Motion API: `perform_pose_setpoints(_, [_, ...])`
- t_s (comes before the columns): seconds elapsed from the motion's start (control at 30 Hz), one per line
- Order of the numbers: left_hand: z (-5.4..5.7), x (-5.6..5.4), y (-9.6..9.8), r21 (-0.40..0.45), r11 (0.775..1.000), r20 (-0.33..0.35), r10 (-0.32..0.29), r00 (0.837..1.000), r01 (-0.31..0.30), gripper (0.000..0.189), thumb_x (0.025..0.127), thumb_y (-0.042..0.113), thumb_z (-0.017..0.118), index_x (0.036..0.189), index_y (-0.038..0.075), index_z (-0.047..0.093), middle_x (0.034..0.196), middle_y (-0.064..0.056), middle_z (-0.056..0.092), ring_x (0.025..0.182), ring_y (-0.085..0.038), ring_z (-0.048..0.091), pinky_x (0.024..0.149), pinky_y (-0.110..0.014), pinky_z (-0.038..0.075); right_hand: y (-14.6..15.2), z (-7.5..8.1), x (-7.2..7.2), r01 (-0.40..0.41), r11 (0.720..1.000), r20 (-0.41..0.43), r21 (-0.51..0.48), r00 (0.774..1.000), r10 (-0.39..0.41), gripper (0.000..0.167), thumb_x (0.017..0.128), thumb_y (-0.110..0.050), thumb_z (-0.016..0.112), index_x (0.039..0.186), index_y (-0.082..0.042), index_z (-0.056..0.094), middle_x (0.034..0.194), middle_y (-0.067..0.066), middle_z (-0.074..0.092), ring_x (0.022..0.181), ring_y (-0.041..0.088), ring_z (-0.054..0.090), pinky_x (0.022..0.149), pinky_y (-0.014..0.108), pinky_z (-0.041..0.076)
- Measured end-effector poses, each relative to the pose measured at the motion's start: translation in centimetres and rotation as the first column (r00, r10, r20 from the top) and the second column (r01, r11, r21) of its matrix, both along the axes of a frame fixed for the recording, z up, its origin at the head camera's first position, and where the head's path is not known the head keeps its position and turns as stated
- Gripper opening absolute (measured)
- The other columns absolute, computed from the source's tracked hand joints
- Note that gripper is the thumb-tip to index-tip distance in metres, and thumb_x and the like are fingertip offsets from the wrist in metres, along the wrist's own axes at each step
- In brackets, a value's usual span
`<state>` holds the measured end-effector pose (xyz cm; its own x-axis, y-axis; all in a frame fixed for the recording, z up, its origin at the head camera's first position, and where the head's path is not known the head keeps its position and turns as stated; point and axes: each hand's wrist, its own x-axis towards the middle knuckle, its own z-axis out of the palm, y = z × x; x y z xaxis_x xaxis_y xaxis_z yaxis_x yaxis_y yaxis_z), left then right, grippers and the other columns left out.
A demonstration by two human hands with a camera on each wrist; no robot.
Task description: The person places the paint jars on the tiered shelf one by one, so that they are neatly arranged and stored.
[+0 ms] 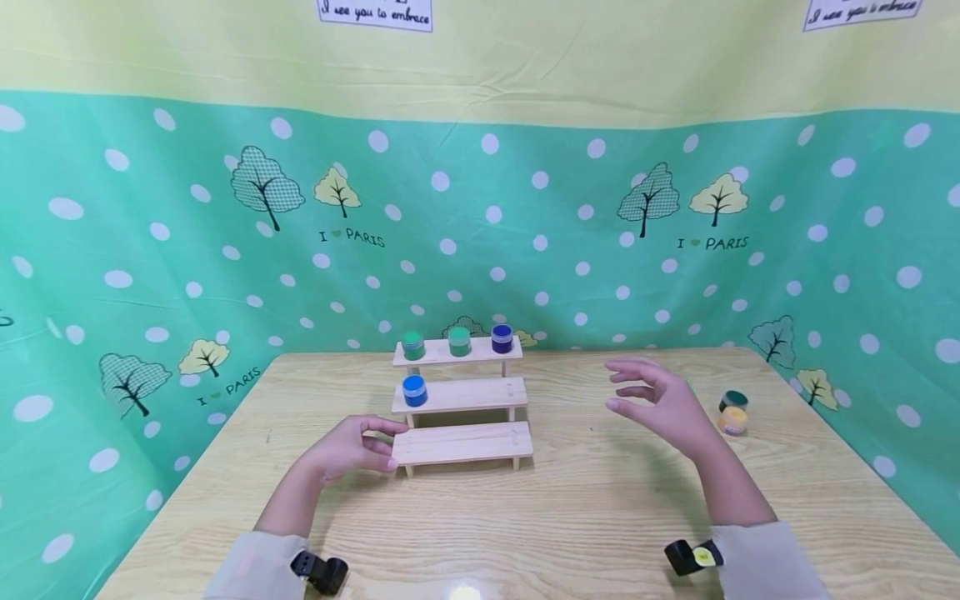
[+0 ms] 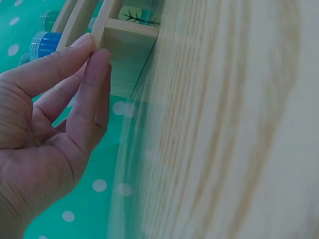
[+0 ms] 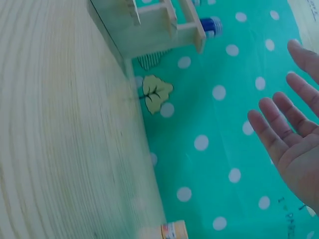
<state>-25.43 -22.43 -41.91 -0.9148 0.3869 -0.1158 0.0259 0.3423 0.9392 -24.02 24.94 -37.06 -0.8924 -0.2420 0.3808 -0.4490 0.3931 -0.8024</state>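
A three-tier wooden display stand stands on the table. My left hand pinches the left end of its lowest shelf; in the left wrist view thumb and fingertips meet at the board's edge. On the top shelf sit two green paint jars and a dark blue jar. A blue jar is at the left end of the middle shelf. My right hand hovers to the right of the stand, fingers apart and holding nothing, also visible in the right wrist view.
On the table's right side, a dark green jar and a yellow-orange jar stand close together. A green dotted curtain hangs behind the wooden table and along both sides.
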Motion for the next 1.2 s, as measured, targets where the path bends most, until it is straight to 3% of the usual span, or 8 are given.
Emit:
perform_pose_setpoints(0.17, [-0.1,-0.1,-0.1,-0.001,1.0,0.008,0.012,1.0,-0.012,0.058,0.074,-0.002,0.081,0.128,-0.004,0.06,0.118,-0.017,0.056,0.087,-0.022,0.063,0.074,-0.034,0.056,1.3,0.1,0.2,0.055,0.998,0.011,0.035,0.998,-0.055,0.054,0.089,-0.025,0.074,0.137,-0.01,0.054,0.134,0.01,0.052,0.108,0.013,0.06,0.084,0.025,0.054])
perform_pose_setpoints(0.37, [-0.1,-0.1,0.0,0.002,1.0,0.005,0.007,1.0,-0.007,0.057,0.074,-0.003,0.081,0.128,-0.004,0.06,0.117,-0.016,0.057,0.087,-0.022,0.062,0.074,-0.034,0.056,2.6,0.3,0.5,0.119,0.991,-0.033,0.061,0.993,-0.117,0.053,0.09,-0.024,0.073,0.137,-0.008,0.055,0.132,0.011,0.052,0.106,0.007,0.059,0.084,0.018,0.051])
perform_pose_setpoints(0.63, [-0.1,0.0,0.0,0.007,1.0,0.003,-0.001,1.0,0.001,0.057,0.075,-0.005,0.08,0.128,-0.005,0.059,0.115,-0.015,0.058,0.087,-0.022,0.063,0.074,-0.034,0.057,4.3,0.2,1.0,0.161,0.986,-0.003,0.031,0.987,-0.161,0.054,0.091,-0.023,0.071,0.139,-0.005,0.052,0.123,0.002,0.057,0.101,0.003,0.062,0.081,0.018,0.052])
perform_pose_setpoints(0.97, [-0.1,0.0,0.0,0.022,1.0,0.015,0.008,1.0,-0.009,0.057,0.075,-0.006,0.079,0.128,-0.006,0.059,0.115,-0.016,0.058,0.086,-0.023,0.064,0.073,-0.034,0.057,6.6,0.0,1.5,0.234,0.966,0.021,0.106,0.971,-0.237,0.059,0.092,-0.028,0.07,0.143,-0.008,0.048,0.133,0.017,0.05,0.097,-0.006,0.058,0.077,0.014,0.051])
perform_pose_setpoints(1.2, [-0.4,-0.2,-0.1,0.034,0.999,0.022,-0.001,1.0,0.001,0.058,0.074,-0.004,0.081,0.128,-0.006,0.058,0.111,-0.017,0.06,0.086,-0.023,0.064,0.075,-0.033,0.057,8.4,-0.3,2.0,0.266,0.955,0.041,0.129,0.961,-0.273,0.057,0.093,-0.029,0.068,0.143,-0.01,0.048,0.132,0.017,0.049,0.096,-0.011,0.055,0.072,0.025,0.056])
